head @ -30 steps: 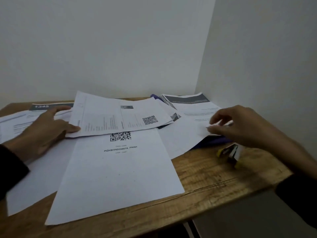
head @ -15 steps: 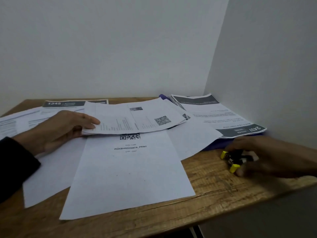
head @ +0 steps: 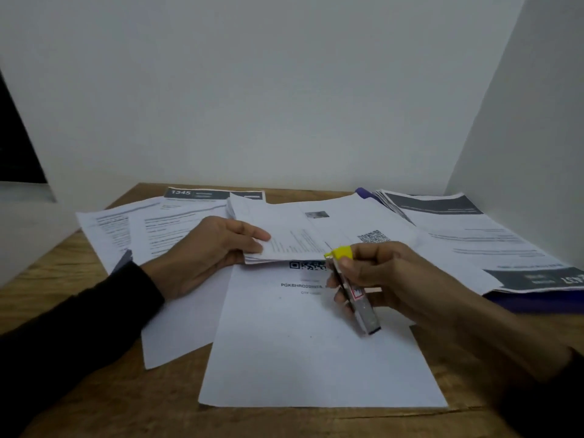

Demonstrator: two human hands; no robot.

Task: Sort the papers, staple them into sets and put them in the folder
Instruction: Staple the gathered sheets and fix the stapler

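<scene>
My left hand (head: pixel 205 251) pinches the near left corner of a small stack of printed papers (head: pixel 316 229) with a QR code, lifted slightly off the desk. My right hand (head: pixel 388 279) grips a small stapler (head: pixel 350 289) with a yellow tip and a silver body, held just right of the stack's near edge. Under both lies a large white sheet (head: pixel 316 349) with a QR code and a printed code. A purple folder (head: pixel 537 301) shows under the papers at the right.
More printed sheets lie spread at the left (head: pixel 136 229) and a pile with dark headers at the right (head: pixel 467 235). The wooden desk (head: pixel 94 390) ends near me. White walls close the back and the right side.
My right hand picked the stapler up from the desk's right side and brought it over to the stack. My left hand kept hold of the stack's corner.
</scene>
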